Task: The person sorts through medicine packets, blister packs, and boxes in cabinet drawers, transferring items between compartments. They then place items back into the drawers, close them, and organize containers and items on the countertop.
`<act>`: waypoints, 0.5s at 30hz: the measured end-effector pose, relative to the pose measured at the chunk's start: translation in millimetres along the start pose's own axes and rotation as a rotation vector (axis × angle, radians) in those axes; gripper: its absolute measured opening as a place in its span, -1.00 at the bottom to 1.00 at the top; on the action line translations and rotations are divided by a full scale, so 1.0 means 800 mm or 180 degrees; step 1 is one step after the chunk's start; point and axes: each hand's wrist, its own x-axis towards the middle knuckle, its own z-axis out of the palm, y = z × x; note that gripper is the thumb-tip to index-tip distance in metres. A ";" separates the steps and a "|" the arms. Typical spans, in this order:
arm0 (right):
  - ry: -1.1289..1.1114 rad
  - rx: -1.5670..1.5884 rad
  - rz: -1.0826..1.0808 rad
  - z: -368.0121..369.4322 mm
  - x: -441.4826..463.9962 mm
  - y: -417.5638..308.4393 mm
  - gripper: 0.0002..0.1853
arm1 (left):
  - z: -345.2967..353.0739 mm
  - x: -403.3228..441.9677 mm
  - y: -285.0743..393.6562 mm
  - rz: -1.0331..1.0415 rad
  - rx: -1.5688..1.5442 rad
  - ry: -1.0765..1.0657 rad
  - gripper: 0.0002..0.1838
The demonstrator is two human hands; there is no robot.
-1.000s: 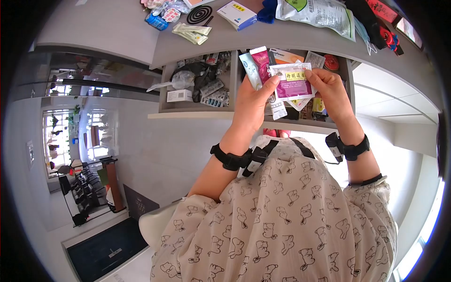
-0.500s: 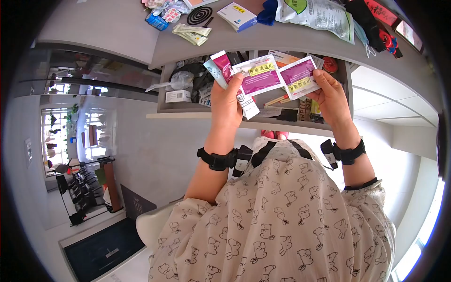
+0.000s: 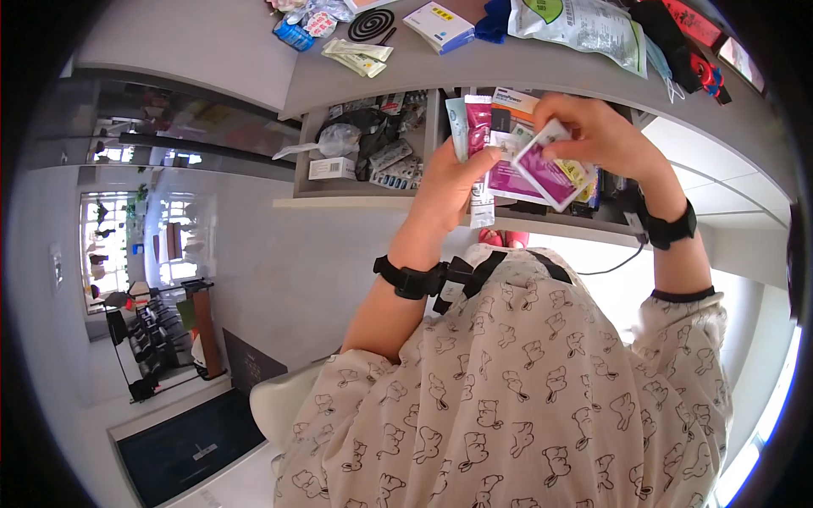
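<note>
Presently in both hands: small packets, gathered above an open drawer (image 3: 364,202).

Left hand (image 3: 447,182): thumb pressed down on a bundle, pinching it against the fingers. Bundle: one crimson stick packet (image 3: 479,123), standing nearly upright; one pale blue packet (image 3: 458,127), just beside it, on the outer side; one whitish packet end (image 3: 481,207), below the thumb.

Right hand (image 3: 603,135): thumb and bent fingers pinching one purple-and-white sachet (image 3: 550,178), tilted, to the right of the left grip. Behind it, between the two grips, a second purple sachet (image 3: 511,182), partly covered; whether the two are joined cannot be told.

Beyond the grips, in the drawer: one orange-and-white box (image 3: 515,102). Left of the left grip, in the next compartment: one clear plastic bag (image 3: 339,137), one small white box (image 3: 331,168), assorted blister packs (image 3: 396,179).

Farther off, on the table (image 3: 406,74): one white-and-blue box (image 3: 439,27).

Step in hand, by judgement: handling the sachets, the right hand working, the left holding. Next move, likewise judged: calls for a firm left pinch, with the right sachet levelled or drawn clear of its neighbour without loosening the bundle.
</note>
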 end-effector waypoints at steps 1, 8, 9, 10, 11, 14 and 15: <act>-0.0387 -0.0643 0.0255 -0.005 0.008 -0.022 -0.74 | 0.004 0.002 0.000 -0.0002 0.0088 -0.0087 -0.68; 0.0334 -0.0420 -0.0518 0.024 0.032 0.004 -0.59 | 0.007 0.005 -0.007 0.0284 -0.0019 -0.0024 -0.64; 0.0326 -0.0420 -0.0521 0.026 0.031 0.004 -0.59 | 0.007 0.005 -0.006 0.0287 -0.0022 -0.0018 -0.64; 0.0385 -0.0447 -0.0408 0.026 0.029 0.004 -0.54 | 0.008 0.004 -0.006 0.0260 -0.0075 -0.0007 -0.64; 0.0445 -0.0472 -0.0296 0.027 0.027 0.005 -0.49 | 0.007 0.003 -0.007 0.0232 -0.0126 0.0004 -0.64; 0.0492 -0.0644 -0.0337 0.030 0.021 0.001 -0.51 | 0.000 0.007 -0.013 0.0239 -0.0162 -0.0054 -0.67; 0.0486 -0.0642 -0.0338 0.031 0.021 0.007 -0.51 | -0.004 0.010 -0.015 0.0240 -0.0165 -0.0048 -0.67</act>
